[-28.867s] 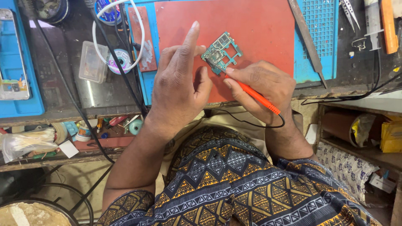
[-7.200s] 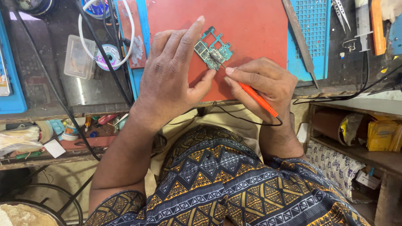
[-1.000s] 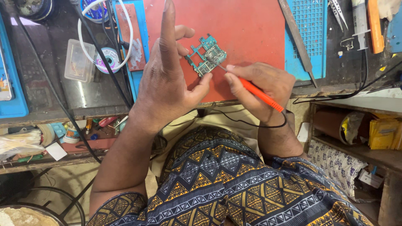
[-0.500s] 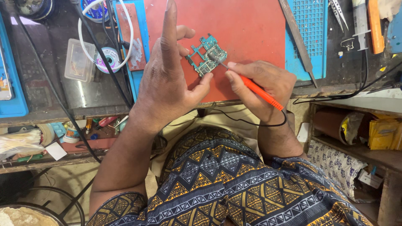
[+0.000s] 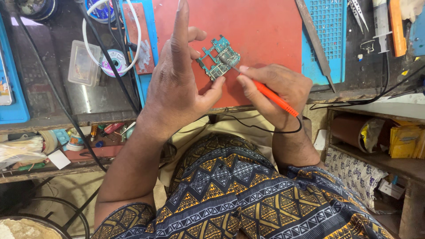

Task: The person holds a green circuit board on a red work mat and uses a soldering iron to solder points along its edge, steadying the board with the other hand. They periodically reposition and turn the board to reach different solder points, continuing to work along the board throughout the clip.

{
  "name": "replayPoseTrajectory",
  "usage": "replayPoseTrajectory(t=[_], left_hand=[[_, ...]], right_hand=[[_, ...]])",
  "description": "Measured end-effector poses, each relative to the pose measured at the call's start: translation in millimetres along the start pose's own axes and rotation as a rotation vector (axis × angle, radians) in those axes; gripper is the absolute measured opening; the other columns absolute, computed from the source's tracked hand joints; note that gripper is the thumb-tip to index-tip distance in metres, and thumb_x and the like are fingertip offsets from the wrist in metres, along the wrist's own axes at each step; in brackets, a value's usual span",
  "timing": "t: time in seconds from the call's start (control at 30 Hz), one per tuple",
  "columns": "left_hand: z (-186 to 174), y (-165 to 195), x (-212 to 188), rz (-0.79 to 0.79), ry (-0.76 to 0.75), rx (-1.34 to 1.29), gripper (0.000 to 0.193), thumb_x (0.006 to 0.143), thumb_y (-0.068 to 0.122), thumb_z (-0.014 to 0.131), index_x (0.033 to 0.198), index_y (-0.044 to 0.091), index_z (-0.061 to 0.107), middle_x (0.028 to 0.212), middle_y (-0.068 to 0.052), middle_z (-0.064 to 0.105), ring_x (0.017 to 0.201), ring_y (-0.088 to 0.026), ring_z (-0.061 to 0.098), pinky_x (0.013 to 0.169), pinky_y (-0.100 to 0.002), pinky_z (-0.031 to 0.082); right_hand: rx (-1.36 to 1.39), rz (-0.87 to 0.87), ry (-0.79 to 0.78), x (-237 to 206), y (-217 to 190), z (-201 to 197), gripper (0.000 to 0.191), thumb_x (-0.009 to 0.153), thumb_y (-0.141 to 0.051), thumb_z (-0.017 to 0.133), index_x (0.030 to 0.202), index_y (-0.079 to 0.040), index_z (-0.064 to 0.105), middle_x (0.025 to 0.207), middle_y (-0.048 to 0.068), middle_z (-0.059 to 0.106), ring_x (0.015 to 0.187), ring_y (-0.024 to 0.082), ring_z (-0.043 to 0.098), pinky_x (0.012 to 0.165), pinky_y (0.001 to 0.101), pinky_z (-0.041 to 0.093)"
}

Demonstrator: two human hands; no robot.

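Left grip first: my left hand (image 5: 177, 90) pinches the board (image 5: 218, 58) — a small green circuit board — between thumb and curled fingers, with the index finger sticking straight up and clear, I judge so it does not block my view of the parts. That pinch lifts the board just above the red mat (image 5: 256, 31) and tilts it toward me, which keeps it steady for fine work. My right hand (image 5: 276, 88) is closed round the probe (image 5: 271, 96), an orange-handled tool held like a pen; its thin metal tip touches the board near its right edge. A black lead trails from the handle's back end and loops down over my lap, so it stays off the mat.

The mat lies on the worktop (image 5: 66, 110) with a blue mat (image 5: 330, 40) under it. A long flat metal tool (image 5: 315, 40) lies across the blue mat, and tweezers (image 5: 357, 12) sit beyond it, both within reach of the right hand.

Containers — a clear plastic box (image 5: 83, 63) stands left of the mats; I cannot tell what is in it. Beside it is a small reel (image 5: 117, 60) under a white cable (image 5: 88, 35). A shelf below the worktop's left end holds a clutter of small tools (image 5: 106, 130). The wooden shelf (image 5: 380, 159) at right holds yellow packets (image 5: 405, 141).
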State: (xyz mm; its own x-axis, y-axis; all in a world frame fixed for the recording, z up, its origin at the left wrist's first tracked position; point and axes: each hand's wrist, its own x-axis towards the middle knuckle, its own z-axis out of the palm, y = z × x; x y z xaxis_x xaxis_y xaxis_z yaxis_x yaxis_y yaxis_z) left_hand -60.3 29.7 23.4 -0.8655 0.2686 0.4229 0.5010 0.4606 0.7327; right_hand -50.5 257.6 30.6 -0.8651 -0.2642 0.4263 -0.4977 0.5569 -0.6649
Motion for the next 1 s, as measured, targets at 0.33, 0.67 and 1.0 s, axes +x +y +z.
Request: replayPoseTrajectory(t=[0.33, 0.67, 1.0], left_hand=[[0.5, 0.7, -1.2, -0.002, 0.005, 0.004, 0.121, 0.083, 0.007, 0.090, 0.162, 0.008, -0.001, 0.133, -0.015, 0.054, 0.106, -0.023, 0.061, 0.100, -0.037, 0.053], [-0.6, 0.7, -2.0, -0.006, 0.006, 0.002, 0.120, 0.084, 0.007, 0.090, 0.159, 0.010, -0.002, 0.132, -0.015, 0.055, 0.104, -0.023, 0.061, 0.099, -0.038, 0.053], [-0.5, 2.0, -2.5, -0.005, 0.007, 0.005, 0.119, 0.085, 0.008, 0.090, 0.159, 0.010, -0.002, 0.132, -0.016, 0.056, 0.105, -0.024, 0.062, 0.099, -0.037, 0.054]], right_hand=[[0.006, -0.013, -0.037, -2.1, -0.2, -0.7, 0.019, 0.097, -0.005, 0.083, 0.114, -0.004, 0.076, 0.092, 0.011, 0.074, 0.071, 0.017, 0.070, 0.063, 0.0255, 0.052], [0.007, 0.033, 0.008, -3.0, -1.7, 0.5, 0.017, 0.100, -0.004, 0.082, 0.115, -0.004, 0.076, 0.096, 0.011, 0.075, 0.073, 0.017, 0.071, 0.065, 0.0249, 0.053], [0.014, 0.058, 0.022, -4.1, -3.0, 0.1, 0.015, 0.100, -0.004, 0.081, 0.114, -0.003, 0.076, 0.094, 0.011, 0.075, 0.071, 0.017, 0.070, 0.064, 0.0252, 0.053]])
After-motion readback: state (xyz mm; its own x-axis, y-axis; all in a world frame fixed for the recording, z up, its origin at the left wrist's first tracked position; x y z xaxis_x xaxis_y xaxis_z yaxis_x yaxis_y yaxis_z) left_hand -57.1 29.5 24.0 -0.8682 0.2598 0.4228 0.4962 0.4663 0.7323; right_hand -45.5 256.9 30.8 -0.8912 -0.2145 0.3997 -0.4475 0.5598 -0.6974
